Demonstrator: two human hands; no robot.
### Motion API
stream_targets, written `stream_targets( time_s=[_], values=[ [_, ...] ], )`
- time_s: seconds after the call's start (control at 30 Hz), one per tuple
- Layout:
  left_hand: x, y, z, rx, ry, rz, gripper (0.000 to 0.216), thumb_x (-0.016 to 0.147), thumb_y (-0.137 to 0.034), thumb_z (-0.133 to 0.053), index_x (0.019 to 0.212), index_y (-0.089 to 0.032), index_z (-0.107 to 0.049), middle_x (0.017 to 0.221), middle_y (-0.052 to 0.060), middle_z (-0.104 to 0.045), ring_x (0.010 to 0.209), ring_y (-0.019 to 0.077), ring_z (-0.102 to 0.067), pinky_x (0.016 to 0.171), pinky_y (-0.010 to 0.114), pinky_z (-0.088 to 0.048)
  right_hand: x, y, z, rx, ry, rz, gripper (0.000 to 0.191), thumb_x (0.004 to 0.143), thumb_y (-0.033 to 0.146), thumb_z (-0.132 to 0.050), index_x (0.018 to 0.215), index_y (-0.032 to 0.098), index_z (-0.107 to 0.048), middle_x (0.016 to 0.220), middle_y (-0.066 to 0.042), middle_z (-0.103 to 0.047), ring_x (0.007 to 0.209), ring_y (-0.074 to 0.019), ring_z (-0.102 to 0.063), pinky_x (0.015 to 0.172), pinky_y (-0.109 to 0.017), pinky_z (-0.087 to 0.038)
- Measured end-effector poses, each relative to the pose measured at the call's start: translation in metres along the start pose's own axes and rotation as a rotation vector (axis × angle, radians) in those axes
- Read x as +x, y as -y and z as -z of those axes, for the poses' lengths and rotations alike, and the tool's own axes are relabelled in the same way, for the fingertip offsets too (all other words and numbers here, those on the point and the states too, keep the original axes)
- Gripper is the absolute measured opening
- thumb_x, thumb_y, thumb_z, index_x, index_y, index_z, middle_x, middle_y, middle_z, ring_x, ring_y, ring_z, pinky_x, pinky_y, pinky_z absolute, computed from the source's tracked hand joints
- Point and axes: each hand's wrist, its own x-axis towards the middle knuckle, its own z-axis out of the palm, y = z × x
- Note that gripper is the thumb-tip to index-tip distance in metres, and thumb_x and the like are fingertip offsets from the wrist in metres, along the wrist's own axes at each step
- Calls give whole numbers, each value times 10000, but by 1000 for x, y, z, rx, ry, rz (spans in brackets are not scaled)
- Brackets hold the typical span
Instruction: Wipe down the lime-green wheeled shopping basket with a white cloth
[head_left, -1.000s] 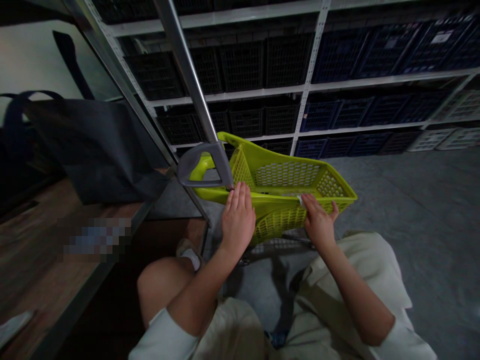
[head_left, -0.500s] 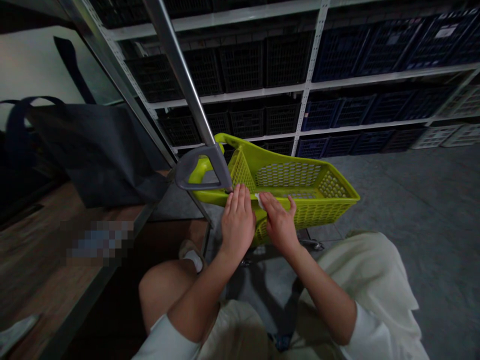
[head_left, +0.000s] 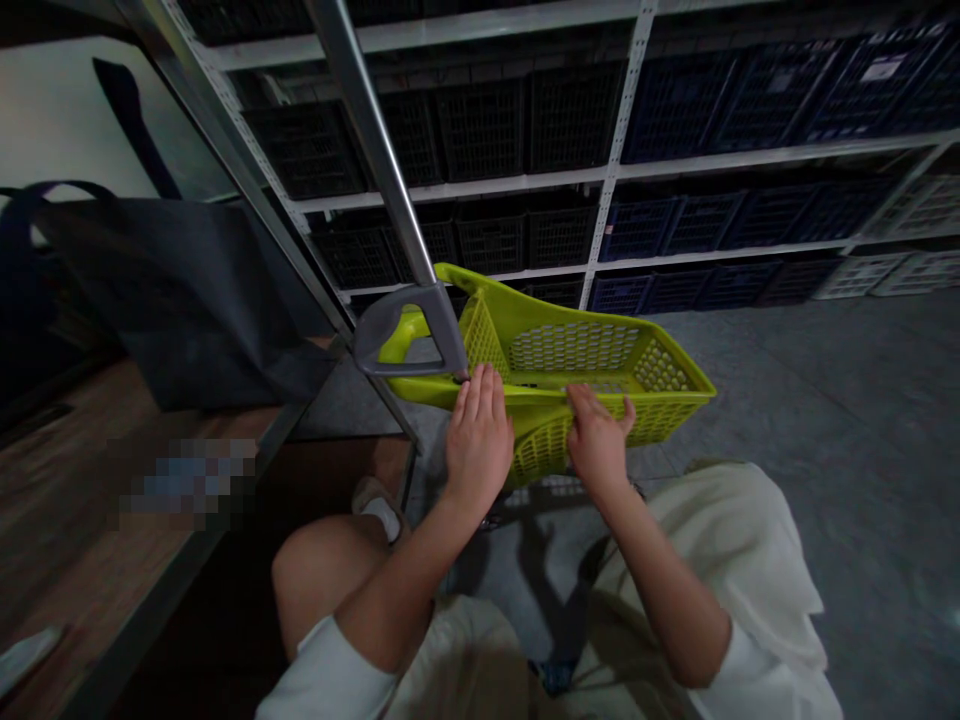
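A lime-green plastic shopping cart [head_left: 570, 318] with mesh walls stands in front of my knees, its grey handle [head_left: 369, 333] toward the left. My left hand [head_left: 481, 440] holds its near rim just right of the handle, fingers straight, close together and laid over the edge. The thumb is hidden. Farther right, my right hand [head_left: 598, 432] presses on the same rim with bent fingers, thumb side hidden and little finger raised. The white tissue-like piece seen earlier under its fingertips is now covered by the hand.
White shelving [head_left: 616, 130] behind the cart carries several dark crates [head_left: 480, 125]. A wooden bench [head_left: 292, 425] with a dark bag [head_left: 202, 300] stands at left. A metal pole [head_left: 379, 130] rises behind the handle. Grey floor [head_left: 862, 420] lies at right.
My right hand has slid right along the cart's near rim, away from my left hand. The white piece at its fingertips has gone out of sight. My left hand stays put.
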Motion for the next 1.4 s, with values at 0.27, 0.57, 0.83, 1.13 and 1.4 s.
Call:
stream_targets(
  time_s=[0.27, 0.57, 0.83, 1.13, 1.4],
  values=[
    [0, 5, -2, 44, -2, 8, 548, 952, -147, -384, 1485, -24, -396, 1584, 168, -394, 1501, 263, -317, 1234, 444, -305, 6, 64, -2, 185, 122, 239, 618, 835, 33, -363, 1408, 209, -510, 1449, -91, -584, 1389, -196, -488, 1208, -522, -61],
    [-1, 5, 6, 6, 5, 0, 583, 942, -193, -467, 1482, 10, -382, 1580, 195, -391, 1496, 292, -325, 1235, 455, -296, -7, -54, 8, -104, 48, 137, 620, 825, 36, -394, 1405, 221, -513, 1464, -83, -571, 1372, -199, -512, 1200, -520, -80],
    [2, 0, 0, 47, -10, -4, 558, 949, -154, -424, 1478, 20, -387, 1568, 195, -410, 1491, 288, -336, 1229, 454, -316, 4, 17, 4, -25, 45, 8, 518, 851, 45, -371, 1285, 199, -607, 1345, -104, -666, 1292, -228, -589, 1204, -562, -42],
    [0, 5, 3, 55, 13, -9, 551, 954, -149, -399, 1484, 1, -390, 1582, 181, -393, 1501, 268, -317, 1242, 445, -289, 3, 46, -1, 126, 103, 260, 641, 820, 9, -362, 1405, 225, -509, 1458, -71, -577, 1385, -189, -496, 1219, -538, -1],
    [-1, 8, 7, 82, 51, -40, 597, 960, -153, -402, 1532, -9, -304, 1628, 162, -297, 1516, 263, -279, 1247, 430, -272, -8, -56, 4, -69, 22, 137, 620, 840, 41, -386, 1413, 247, -505, 1467, -67, -568, 1371, -207, -517, 1209, -558, -69]
  ],
)
